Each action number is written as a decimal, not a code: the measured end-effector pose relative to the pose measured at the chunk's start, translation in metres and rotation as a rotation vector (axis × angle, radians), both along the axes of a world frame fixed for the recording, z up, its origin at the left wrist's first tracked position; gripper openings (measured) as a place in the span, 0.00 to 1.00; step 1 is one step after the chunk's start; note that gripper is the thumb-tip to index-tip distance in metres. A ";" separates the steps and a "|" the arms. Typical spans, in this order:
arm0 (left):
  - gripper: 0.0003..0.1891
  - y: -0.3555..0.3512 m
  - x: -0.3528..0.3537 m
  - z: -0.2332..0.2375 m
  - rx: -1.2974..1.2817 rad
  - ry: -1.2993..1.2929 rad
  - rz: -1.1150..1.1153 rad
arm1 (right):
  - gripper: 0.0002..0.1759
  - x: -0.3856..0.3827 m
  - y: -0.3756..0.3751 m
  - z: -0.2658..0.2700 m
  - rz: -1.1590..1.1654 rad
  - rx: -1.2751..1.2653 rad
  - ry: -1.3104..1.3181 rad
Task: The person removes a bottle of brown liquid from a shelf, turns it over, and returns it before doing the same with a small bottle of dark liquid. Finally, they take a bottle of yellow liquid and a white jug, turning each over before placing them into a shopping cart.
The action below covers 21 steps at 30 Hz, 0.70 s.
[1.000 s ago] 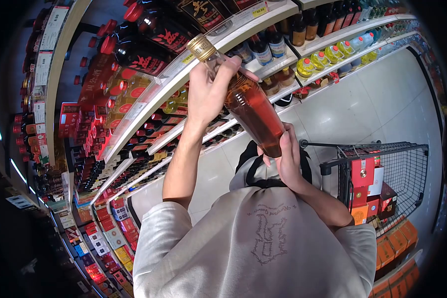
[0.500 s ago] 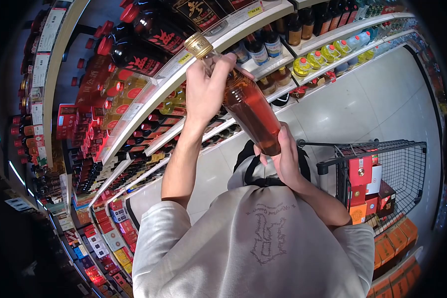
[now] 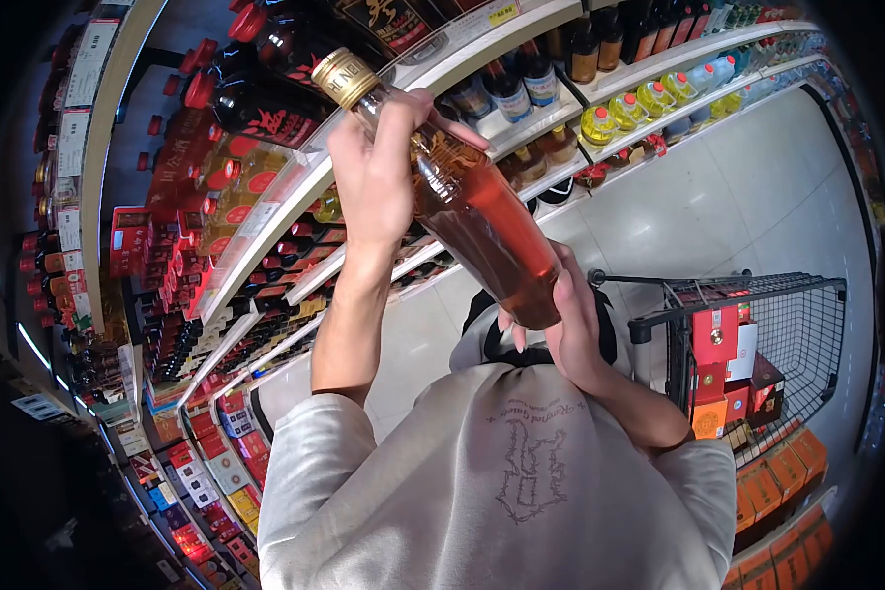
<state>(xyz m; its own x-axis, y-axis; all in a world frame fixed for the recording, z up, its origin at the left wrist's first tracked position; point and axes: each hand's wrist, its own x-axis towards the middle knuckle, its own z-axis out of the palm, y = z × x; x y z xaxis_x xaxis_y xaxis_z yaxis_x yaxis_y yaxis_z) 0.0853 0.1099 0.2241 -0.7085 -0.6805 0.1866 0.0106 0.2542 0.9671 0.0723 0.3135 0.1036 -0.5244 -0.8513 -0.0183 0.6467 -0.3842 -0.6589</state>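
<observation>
A glass liquor bottle [image 3: 487,221] with amber-red liquid and a gold cap [image 3: 344,79] is held at a slant in front of my chest, cap up and to the left. My left hand [image 3: 376,177] is closed round its neck and shoulder, fingers partly hidden behind the glass. Cupped at the base, my right hand [image 3: 572,320] grips the lower end with thumb and fingers on either side. Close behind the cap, large dark bottles with red caps [image 3: 256,113] stand on a shelf.
Curved store shelves [image 3: 310,187] full of bottles run along the left and front. Yellow oil jugs [image 3: 624,110] line a lower shelf. At right stands a black wire shopping cart [image 3: 801,334] holding red and orange boxes [image 3: 715,339]. Orange cartons [image 3: 782,472] are stacked below it.
The bottle's cap end has moved left and slightly up with my left hand, so it lies more slanted. My right hand stays at the base, shifted slightly downward.
</observation>
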 end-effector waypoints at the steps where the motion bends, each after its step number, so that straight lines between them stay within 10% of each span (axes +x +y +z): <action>1: 0.15 0.002 -0.001 0.005 -0.018 -0.018 0.055 | 0.29 0.000 0.001 0.003 0.000 0.002 -0.002; 21: 0.20 0.029 0.009 0.054 0.049 -0.019 0.006 | 0.31 0.015 0.025 0.056 0.221 -0.020 -0.303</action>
